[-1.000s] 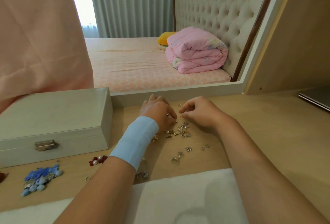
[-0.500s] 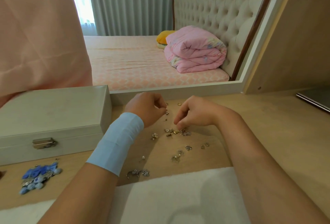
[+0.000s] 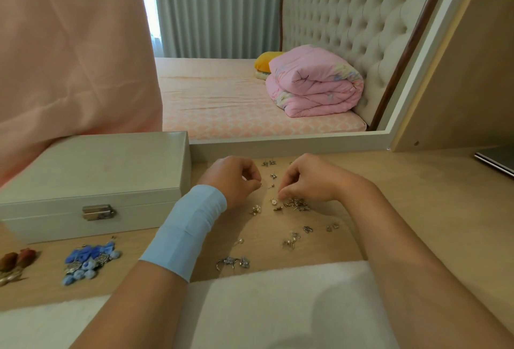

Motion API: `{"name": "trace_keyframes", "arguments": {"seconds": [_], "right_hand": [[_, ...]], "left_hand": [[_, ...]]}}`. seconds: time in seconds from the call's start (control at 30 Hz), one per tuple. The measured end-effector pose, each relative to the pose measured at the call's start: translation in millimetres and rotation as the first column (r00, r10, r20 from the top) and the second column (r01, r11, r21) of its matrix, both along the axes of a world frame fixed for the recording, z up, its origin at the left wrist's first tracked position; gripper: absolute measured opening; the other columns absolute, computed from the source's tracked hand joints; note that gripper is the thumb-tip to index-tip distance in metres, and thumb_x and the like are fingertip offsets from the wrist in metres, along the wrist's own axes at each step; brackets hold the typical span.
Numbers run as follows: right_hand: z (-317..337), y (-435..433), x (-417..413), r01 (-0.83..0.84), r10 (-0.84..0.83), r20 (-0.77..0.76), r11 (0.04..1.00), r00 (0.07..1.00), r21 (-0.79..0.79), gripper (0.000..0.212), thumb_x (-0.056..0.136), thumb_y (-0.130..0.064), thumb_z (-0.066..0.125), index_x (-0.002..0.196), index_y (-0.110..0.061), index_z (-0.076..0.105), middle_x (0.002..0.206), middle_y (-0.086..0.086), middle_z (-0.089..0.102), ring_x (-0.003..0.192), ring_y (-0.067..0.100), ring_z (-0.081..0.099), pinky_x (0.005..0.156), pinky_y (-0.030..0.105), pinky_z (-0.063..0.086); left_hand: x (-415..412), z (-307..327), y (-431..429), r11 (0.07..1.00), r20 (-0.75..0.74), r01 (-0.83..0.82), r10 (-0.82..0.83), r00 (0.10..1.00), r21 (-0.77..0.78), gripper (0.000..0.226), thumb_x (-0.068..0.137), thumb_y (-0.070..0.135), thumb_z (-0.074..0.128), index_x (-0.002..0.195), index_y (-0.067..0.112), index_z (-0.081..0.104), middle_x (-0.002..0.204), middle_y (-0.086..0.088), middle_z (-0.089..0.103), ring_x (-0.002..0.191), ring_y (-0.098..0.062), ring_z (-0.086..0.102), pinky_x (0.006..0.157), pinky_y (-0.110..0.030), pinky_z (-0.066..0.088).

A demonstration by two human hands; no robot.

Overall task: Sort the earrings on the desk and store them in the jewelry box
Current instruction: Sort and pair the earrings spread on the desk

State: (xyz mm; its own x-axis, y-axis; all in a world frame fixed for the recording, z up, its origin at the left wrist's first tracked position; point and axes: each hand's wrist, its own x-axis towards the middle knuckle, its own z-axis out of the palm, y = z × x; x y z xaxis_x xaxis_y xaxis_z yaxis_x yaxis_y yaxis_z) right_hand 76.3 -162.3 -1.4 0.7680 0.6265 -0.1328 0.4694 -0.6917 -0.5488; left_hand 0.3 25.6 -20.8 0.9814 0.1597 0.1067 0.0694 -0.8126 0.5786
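Small silver and gold earrings (image 3: 296,204) lie scattered on a light wooden desk (image 3: 417,209), most of them in a loose cluster between a person's two hands. A few more sit farther back near the desk's rear edge, and others lie closer to the person.

The left hand (image 3: 233,179), with a pale blue band (image 3: 186,229) around its wrist, has its fingers curled, thumb and forefinger pinched together on a tiny earring (image 3: 261,185) just above the desk. The right hand (image 3: 308,179) is beside it, fingers (image 3: 282,195) curled down, their tips touching the edge of the cluster. I cannot tell whether they hold a piece.

To the left stands the cream jewelry box (image 3: 91,176), lid closed, with a metal clasp (image 3: 98,212) on its front. In front of the box lies a bunch of blue earrings (image 3: 89,261), and at the far left, a red pair (image 3: 18,259).

A white cloth (image 3: 278,307) covers the desk's near edge, under the forearms. Behind the desk are a bed (image 3: 222,98) with a folded pink quilt (image 3: 314,84) and a tufted headboard (image 3: 342,20).
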Motion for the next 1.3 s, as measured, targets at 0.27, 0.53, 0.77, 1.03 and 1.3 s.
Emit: {"name": "trace_keyframes", "arguments": {"seconds": [0.27,0.53,0.77,1.03,1.3], "right_hand": [[10.7,-8.3,3.9,0.093,-0.089,-0.029,0.948,0.996,0.306,0.004,0.09,-0.017,0.075,0.087,-0.015,0.076,0.085,-0.001,0.078,0.047,0.01,0.053,0.058,0.026,0.05],[-9.6,16.6,-0.6,0.103,-0.125,0.203,0.988,0.971,0.117,0.006,0.085,-0.032,0.078,0.08,-0.03,0.076,0.082,-0.017,0.071,0.08,-0.001,0.064,0.079,0.03,0.055],[-14.0,14.1,-3.9,0.062,-0.06,0.195,0.998,0.979,-0.003,0.007,0.082,-0.033,0.079,0.076,-0.034,0.077,0.084,-0.017,0.073,0.086,0.003,0.066,0.081,0.034,0.057],[-1.2,-0.3,3.7,0.029,-0.037,0.095,0.996,0.995,0.086,0.005,0.083,-0.026,0.081,0.086,-0.03,0.081,0.072,-0.017,0.067,0.069,-0.002,0.06,0.068,0.024,0.048],[11.1,-6.5,-1.2,0.007,-0.011,-0.026,0.992,1.0,-0.123,0.01,0.076,-0.028,0.088,0.084,-0.028,0.082,0.081,-0.014,0.076,0.085,0.004,0.07,0.083,0.029,0.057]], "left_hand": [[-3.2,-0.6,1.3,0.99,-0.149,0.077,-0.059,0.987,0.121,0.009,0.087,0.026,0.07,0.081,0.031,0.068,0.089,0.016,0.063,0.088,-0.008,0.059,0.078,-0.023,0.048],[-5.4,4.5,2.7,0.953,-0.184,0.004,0.054,0.981,0.304,0.008,0.089,0.03,0.065,0.085,0.037,0.066,0.099,0.013,0.066,0.09,-0.011,0.062,0.083,-0.03,0.057],[-9.9,20.2,-10.3,0.949,-0.157,0.134,-0.092,0.983,0.285,0.01,0.087,0.038,0.067,0.096,0.04,0.071,0.096,0.019,0.063,0.09,-0.005,0.058,0.084,-0.026,0.051],[-5.8,4.7,-36.3,0.918,-0.098,0.184,-0.16,0.982,0.352,0.014,0.078,0.056,0.072,0.086,0.045,0.071,0.098,0.019,0.056,0.1,-0.007,0.05,0.083,-0.028,0.047],[-6.3,17.9,-26.9,0.982,-0.043,0.128,-0.123,0.991,0.142,0.008,0.089,0.034,0.067,0.081,0.035,0.068,0.089,0.021,0.063,0.081,-0.002,0.059,0.078,-0.026,0.051]]}}
